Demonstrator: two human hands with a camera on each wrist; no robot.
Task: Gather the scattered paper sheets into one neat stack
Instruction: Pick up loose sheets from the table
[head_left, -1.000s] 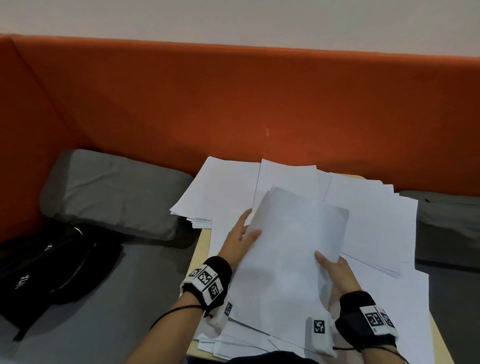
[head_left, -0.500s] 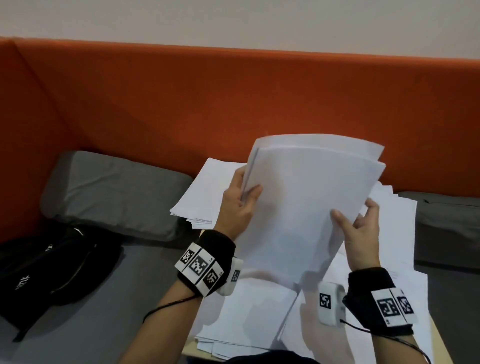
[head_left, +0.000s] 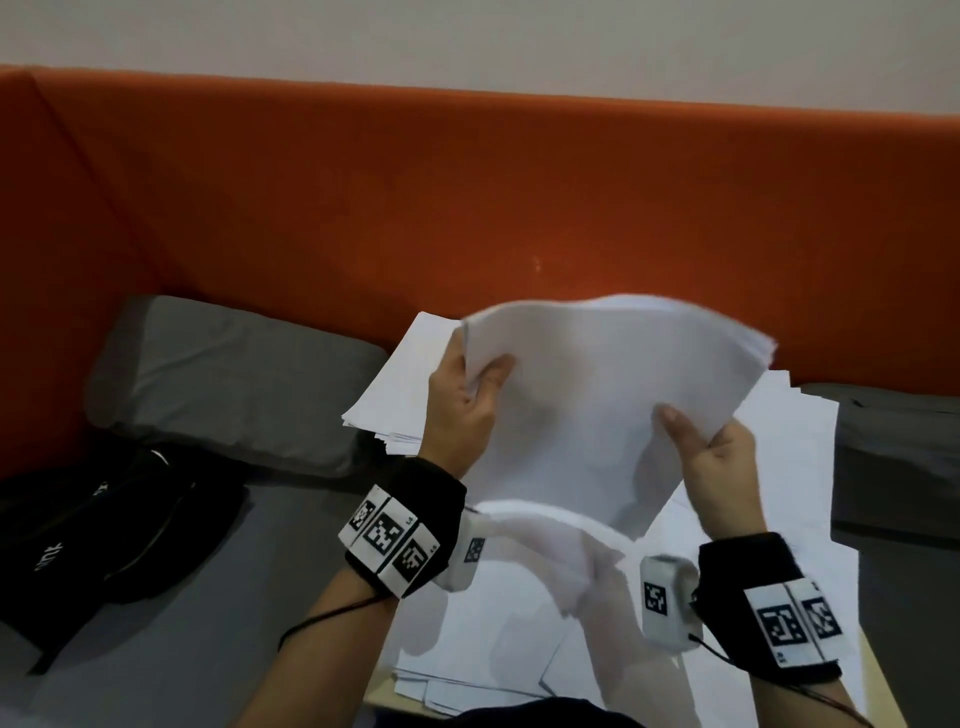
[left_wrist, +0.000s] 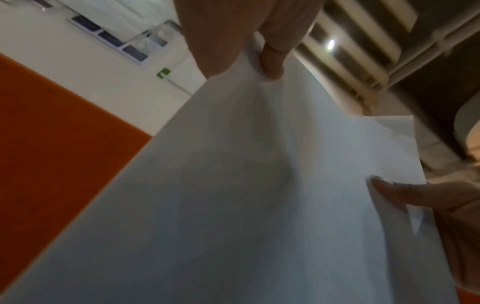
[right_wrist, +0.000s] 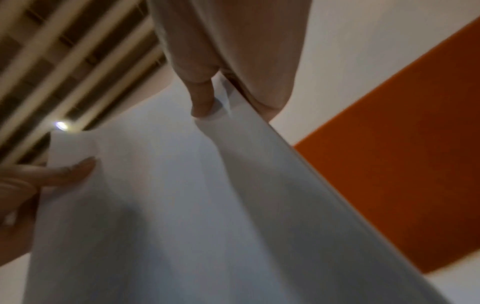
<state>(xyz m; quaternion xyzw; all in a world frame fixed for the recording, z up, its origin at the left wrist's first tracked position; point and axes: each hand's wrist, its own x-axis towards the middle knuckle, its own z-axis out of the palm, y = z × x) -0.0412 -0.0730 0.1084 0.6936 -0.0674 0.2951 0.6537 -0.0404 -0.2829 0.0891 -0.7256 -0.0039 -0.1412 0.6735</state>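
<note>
A bundle of white paper sheets (head_left: 597, 405) stands upright above the table, bowed at the top and blurred along its lower edge. My left hand (head_left: 467, 387) grips its left edge, thumb in front and fingers behind. My right hand (head_left: 706, 441) pinches its right edge lower down. The left wrist view shows the bundle (left_wrist: 233, 185) under my left thumb (left_wrist: 272, 57). In the right wrist view the bundle (right_wrist: 182, 205) hangs from my right thumb (right_wrist: 201, 96). More loose sheets (head_left: 519, 623) lie spread over the table, with a pile (head_left: 400, 384) at the back left.
The small wooden table (head_left: 875, 675) stands against an orange padded backrest (head_left: 467, 208). A grey cushion (head_left: 234, 379) and a black bag (head_left: 104, 530) lie on the seat to the left. Another grey cushion (head_left: 898, 457) is on the right.
The bundle lay flat on the table a second ago. Both hands have raised it upright, and it now bows at the top with its lower edge in motion.
</note>
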